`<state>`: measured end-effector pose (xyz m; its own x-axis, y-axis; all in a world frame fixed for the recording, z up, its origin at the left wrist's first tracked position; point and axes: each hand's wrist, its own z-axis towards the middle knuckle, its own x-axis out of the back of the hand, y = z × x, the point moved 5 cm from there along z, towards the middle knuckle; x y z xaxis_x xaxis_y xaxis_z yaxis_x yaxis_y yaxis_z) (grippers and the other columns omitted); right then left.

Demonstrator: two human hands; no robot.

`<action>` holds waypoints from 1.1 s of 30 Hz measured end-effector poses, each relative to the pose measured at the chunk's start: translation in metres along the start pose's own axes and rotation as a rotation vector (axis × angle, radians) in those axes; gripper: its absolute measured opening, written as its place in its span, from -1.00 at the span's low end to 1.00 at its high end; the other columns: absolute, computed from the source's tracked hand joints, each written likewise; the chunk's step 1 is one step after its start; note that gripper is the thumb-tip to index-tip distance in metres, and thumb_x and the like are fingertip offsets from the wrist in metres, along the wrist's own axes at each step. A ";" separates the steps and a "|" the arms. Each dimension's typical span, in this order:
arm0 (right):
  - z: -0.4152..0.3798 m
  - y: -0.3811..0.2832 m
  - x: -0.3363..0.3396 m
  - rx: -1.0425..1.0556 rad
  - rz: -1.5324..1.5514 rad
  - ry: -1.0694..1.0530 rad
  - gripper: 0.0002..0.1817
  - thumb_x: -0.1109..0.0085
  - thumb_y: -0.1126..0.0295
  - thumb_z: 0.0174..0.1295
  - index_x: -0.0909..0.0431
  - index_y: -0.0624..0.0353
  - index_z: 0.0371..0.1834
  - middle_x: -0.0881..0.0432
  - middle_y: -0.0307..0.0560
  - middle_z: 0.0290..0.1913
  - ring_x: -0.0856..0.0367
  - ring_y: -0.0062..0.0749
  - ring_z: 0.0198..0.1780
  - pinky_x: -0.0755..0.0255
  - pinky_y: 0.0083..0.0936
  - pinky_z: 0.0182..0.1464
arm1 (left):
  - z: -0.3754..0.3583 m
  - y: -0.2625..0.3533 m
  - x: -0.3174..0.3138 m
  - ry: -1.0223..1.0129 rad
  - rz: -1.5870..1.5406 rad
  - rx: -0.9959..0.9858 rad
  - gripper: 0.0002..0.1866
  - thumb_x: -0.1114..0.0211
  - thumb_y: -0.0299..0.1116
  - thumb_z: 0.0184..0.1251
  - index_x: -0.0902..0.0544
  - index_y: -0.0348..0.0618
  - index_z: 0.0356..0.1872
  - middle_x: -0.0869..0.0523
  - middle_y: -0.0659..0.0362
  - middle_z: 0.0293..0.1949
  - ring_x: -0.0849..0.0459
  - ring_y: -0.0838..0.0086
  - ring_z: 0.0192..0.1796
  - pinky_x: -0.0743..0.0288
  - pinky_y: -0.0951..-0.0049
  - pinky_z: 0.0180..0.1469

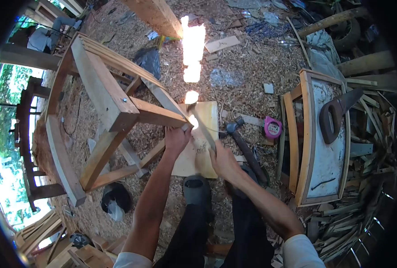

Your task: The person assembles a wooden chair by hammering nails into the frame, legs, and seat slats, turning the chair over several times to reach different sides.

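Observation:
My left hand point(178, 139) is closed around the end of a wooden rail point(156, 112) on a chair-like wooden frame point(102, 96), which stands tilted on the left. In my right hand point(225, 161) is a long, narrow, greyish tool point(204, 130), its far end darker and close to the rail's tip. Motion and glare blur it, so I cannot tell its exact kind. Below both hands lies a pale wooden board point(207, 117) on the ground. A hammer point(245, 145) rests to the right of my right hand.
Right of the hammer sits a pink tape measure point(272, 127). Farther right, a handsaw point(334, 117) lies on a framed wooden panel point(325, 156). Wood shavings cover the ground, and scrap strips point(341, 228) pile up at the lower right. A person point(42, 40) is at the upper left.

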<state>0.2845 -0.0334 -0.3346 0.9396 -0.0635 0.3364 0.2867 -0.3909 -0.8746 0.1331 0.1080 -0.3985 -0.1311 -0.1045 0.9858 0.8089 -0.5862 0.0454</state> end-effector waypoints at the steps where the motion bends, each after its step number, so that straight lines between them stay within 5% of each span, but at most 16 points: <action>1: -0.002 -0.025 0.018 -0.043 0.061 0.005 -0.78 0.02 0.37 0.36 -0.27 0.33 -0.17 -0.50 0.45 -0.52 -0.54 0.39 -0.36 -0.35 0.04 -0.40 | 0.002 0.002 0.003 -0.037 -0.044 0.026 -0.29 -0.07 0.13 0.35 -0.45 -0.46 0.13 -0.51 -0.33 0.07 -0.43 -0.16 0.18 -0.18 -0.02 0.31; 5: -0.011 -0.070 0.048 0.137 0.270 0.379 -0.71 0.05 0.31 0.39 -0.24 0.35 -0.08 -0.49 0.49 -0.56 -0.54 0.45 -0.38 -0.36 0.09 -0.39 | 0.004 0.004 0.005 -0.075 -0.060 0.053 -0.32 -0.06 0.14 0.35 -0.51 -0.43 0.07 -0.51 -0.34 0.07 -0.43 -0.16 0.18 -0.18 -0.02 0.31; 9: 0.002 0.008 -0.011 -0.063 -0.070 -0.018 -0.80 0.03 0.35 0.37 -0.30 0.28 -0.17 -0.54 0.39 -0.48 -0.53 0.40 -0.31 -0.32 0.13 -0.30 | 0.008 0.007 0.013 -0.035 -0.056 -0.014 -0.32 -0.07 0.15 0.35 -0.54 -0.40 0.07 -0.52 -0.33 0.07 -0.44 -0.17 0.17 -0.19 -0.02 0.32; 17: -0.018 -0.045 0.031 0.165 0.235 0.446 -0.76 0.07 0.39 0.38 -0.26 0.36 -0.06 -0.52 0.43 -0.51 -0.54 0.40 -0.39 -0.33 0.10 -0.41 | 0.005 0.001 0.006 -0.206 -0.110 0.138 -0.35 -0.11 0.11 0.33 -0.48 -0.33 0.15 -0.43 -0.33 0.17 -0.34 -0.16 0.26 -0.15 0.00 0.35; 19: -0.006 0.009 -0.010 0.102 0.013 0.142 -0.78 0.05 0.38 0.38 -0.25 0.33 -0.11 -0.52 0.41 -0.52 -0.55 0.37 -0.38 -0.34 0.04 -0.41 | 0.009 0.003 0.009 -0.378 -0.263 0.192 -0.35 -0.18 0.02 0.32 -0.39 -0.31 0.24 -0.27 -0.37 0.29 -0.19 -0.21 0.36 -0.08 -0.03 0.38; 21: 0.000 0.009 -0.011 -0.039 -0.108 -0.060 -0.78 0.02 0.37 0.37 -0.24 0.31 -0.15 -0.50 0.46 -0.51 -0.54 0.37 -0.36 -0.32 0.07 -0.40 | 0.016 0.004 0.014 -0.341 -0.200 0.144 -0.33 -0.18 0.04 0.32 -0.37 -0.33 0.25 -0.23 -0.41 0.30 -0.18 -0.23 0.37 -0.07 -0.04 0.39; 23: -0.007 -0.009 0.005 0.004 -0.097 0.041 -0.78 0.01 0.37 0.37 -0.24 0.30 -0.13 -0.51 0.47 -0.50 -0.54 0.39 -0.35 -0.31 0.09 -0.40 | 0.007 0.004 0.009 -0.193 -0.145 0.117 -0.33 -0.19 0.02 0.32 -0.39 -0.39 0.20 -0.24 -0.45 0.27 -0.17 -0.27 0.36 -0.07 -0.05 0.38; 27: -0.017 -0.057 0.036 0.167 0.223 0.316 -0.76 0.00 0.38 0.36 -0.23 0.30 -0.09 -0.51 0.48 -0.49 -0.54 0.40 -0.34 -0.30 0.12 -0.40 | 0.006 0.003 0.009 -0.203 -0.172 0.120 -0.33 -0.18 0.06 0.32 -0.45 -0.48 0.10 -0.30 -0.46 0.22 -0.21 -0.27 0.33 -0.08 -0.06 0.37; 30: -0.009 -0.025 0.002 0.128 0.013 0.210 -0.75 0.00 0.35 0.37 -0.25 0.30 -0.08 -0.53 0.46 -0.46 -0.55 0.40 -0.33 -0.32 0.12 -0.37 | 0.003 -0.003 -0.002 -0.139 -0.077 0.092 -0.35 -0.10 0.13 0.34 -0.55 -0.42 0.01 -0.55 -0.29 -0.01 -0.46 -0.13 0.12 -0.22 0.00 0.25; 31: 0.000 0.005 -0.020 0.001 -0.214 -0.063 -0.75 0.02 0.32 0.38 -0.28 0.30 -0.08 -0.55 0.43 -0.44 -0.54 0.42 -0.29 -0.34 0.13 -0.32 | 0.007 0.000 0.002 -0.094 -0.085 0.067 -0.36 -0.11 0.12 0.33 -0.56 -0.40 0.00 -0.56 -0.28 -0.01 -0.46 -0.13 0.11 -0.22 0.01 0.25; 33: 0.001 0.007 -0.008 -0.060 -0.093 -0.026 -0.74 0.02 0.30 0.38 -0.30 0.29 -0.10 -0.55 0.42 -0.44 -0.54 0.42 -0.28 -0.34 0.14 -0.30 | 0.008 0.004 0.012 -0.016 -0.096 0.016 -0.39 -0.13 0.11 0.32 -0.58 -0.36 -0.02 -0.58 -0.26 -0.03 -0.47 -0.12 0.10 -0.22 0.02 0.25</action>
<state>0.2795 -0.0347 -0.3439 0.9143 -0.0011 0.4051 0.3616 -0.4484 -0.8174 0.1393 0.1109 -0.3849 -0.1994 -0.0357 0.9793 0.8023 -0.5797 0.1422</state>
